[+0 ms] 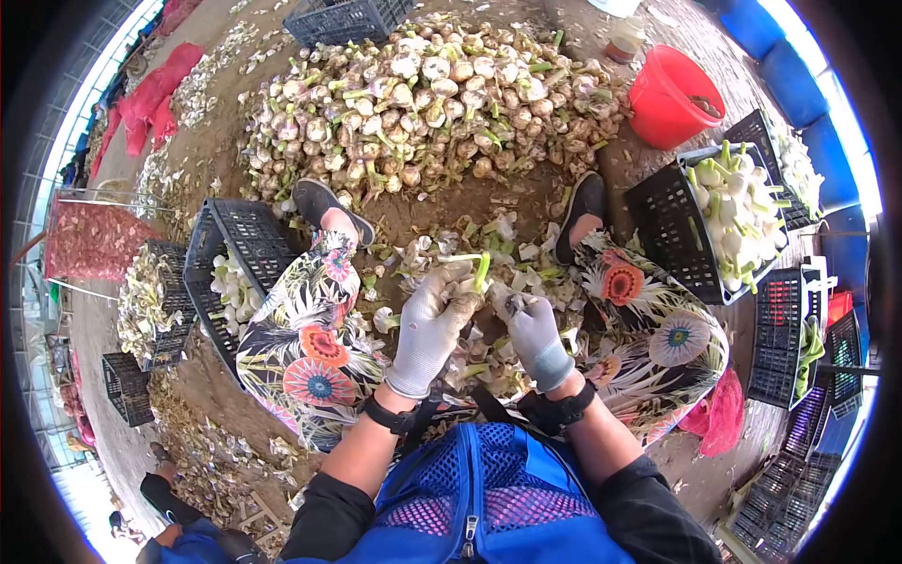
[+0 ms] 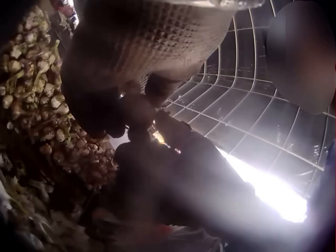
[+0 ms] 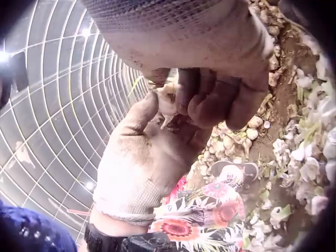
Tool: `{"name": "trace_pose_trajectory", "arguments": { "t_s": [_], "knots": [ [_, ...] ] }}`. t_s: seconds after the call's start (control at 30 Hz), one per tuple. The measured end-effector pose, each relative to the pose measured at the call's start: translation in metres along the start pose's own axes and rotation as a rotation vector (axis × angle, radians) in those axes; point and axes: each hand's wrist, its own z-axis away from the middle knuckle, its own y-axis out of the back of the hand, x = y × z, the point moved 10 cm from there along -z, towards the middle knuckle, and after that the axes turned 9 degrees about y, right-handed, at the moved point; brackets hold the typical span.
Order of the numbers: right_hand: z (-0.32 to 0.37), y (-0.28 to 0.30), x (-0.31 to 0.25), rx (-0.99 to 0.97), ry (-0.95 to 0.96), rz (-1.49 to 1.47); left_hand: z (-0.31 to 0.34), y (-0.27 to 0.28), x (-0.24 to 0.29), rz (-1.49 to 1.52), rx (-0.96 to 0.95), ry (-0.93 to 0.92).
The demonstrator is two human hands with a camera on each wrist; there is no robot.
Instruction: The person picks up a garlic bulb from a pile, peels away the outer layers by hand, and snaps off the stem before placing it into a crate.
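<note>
Both hands wear pale knit gloves with soiled fingers and meet in front of the body in the head view. My left hand [image 1: 427, 334] grips a garlic bulb [image 3: 169, 102], whose green stem [image 1: 483, 271] sticks up past the thumb. My right hand [image 1: 537, 340] is close on the right, its curled fingers pinching at the bulb's side. In the right wrist view the bulb shows pale between the two hands, partly covered by fingers. The left wrist view is dark, and the bulb is mostly hidden there. Loose garlic skins [image 1: 526, 282] lie on the ground below the hands.
A large heap of untrimmed garlic [image 1: 423, 103] lies ahead of the feet. A black crate [image 1: 672, 226] of cleaned garlic stands right; another crate [image 1: 249, 240] stands by the left leg. A red bucket [image 1: 672, 99] is at the back right. More crates [image 1: 775, 334] line the right side.
</note>
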Motion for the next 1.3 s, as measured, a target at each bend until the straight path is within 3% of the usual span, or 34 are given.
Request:
{"name": "trace_pose_trajectory", "arguments": {
  "t_s": [0.1,0.2,0.23,0.3,0.47,0.6,0.63,0.7,0.83,0.9,0.97,1.03,1.13,1.2,1.3],
  "knots": [
    [0.005,-0.007,-0.004,0.061,-0.122,0.002,0.001,0.006,0.004,-0.221,-0.045,-0.007],
    [0.002,-0.008,-0.003,-0.006,-0.055,0.063,-0.001,0.017,-0.004,-0.158,-0.047,0.032],
    [0.003,-0.006,0.005,0.003,-0.092,0.053,-0.003,0.019,-0.012,-0.117,-0.073,0.094],
    [0.005,-0.006,0.009,0.014,-0.132,0.051,-0.002,0.019,-0.011,-0.141,-0.046,0.047],
    [0.000,-0.011,0.007,0.011,0.016,0.252,-0.001,0.026,-0.005,-0.274,0.047,-0.062],
    [-0.004,-0.015,0.008,-0.093,-0.004,0.527,-0.002,0.039,-0.016,0.164,0.065,0.072],
    [-0.005,-0.019,0.010,-0.096,-0.006,0.528,0.000,0.044,-0.015,0.293,0.100,0.101],
    [-0.003,-0.023,0.026,-0.003,-0.104,0.125,-0.005,0.054,-0.020,0.234,0.149,0.090],
    [-0.013,-0.039,0.012,0.003,0.005,0.106,-0.007,0.055,-0.011,-0.017,0.146,0.044],
    [-0.013,-0.052,-0.016,-0.054,-0.070,0.604,-0.009,0.058,-0.009,-0.127,0.161,0.027],
    [-0.018,-0.052,0.005,-0.048,-0.049,0.500,-0.012,0.067,-0.011,-0.079,0.201,0.023],
    [-0.022,-0.049,0.000,0.016,0.083,0.452,-0.014,0.076,-0.021,-0.052,0.274,0.044],
    [-0.024,-0.055,-0.007,0.045,0.110,0.411,-0.014,0.078,-0.020,0.036,0.295,0.043],
    [-0.032,-0.067,-0.003,0.027,0.113,0.399,-0.014,0.078,-0.028,-0.031,0.314,0.200],
    [-0.040,-0.075,0.002,-0.025,0.087,0.383,-0.014,0.089,-0.020,0.124,0.404,0.062]
  ]
}}
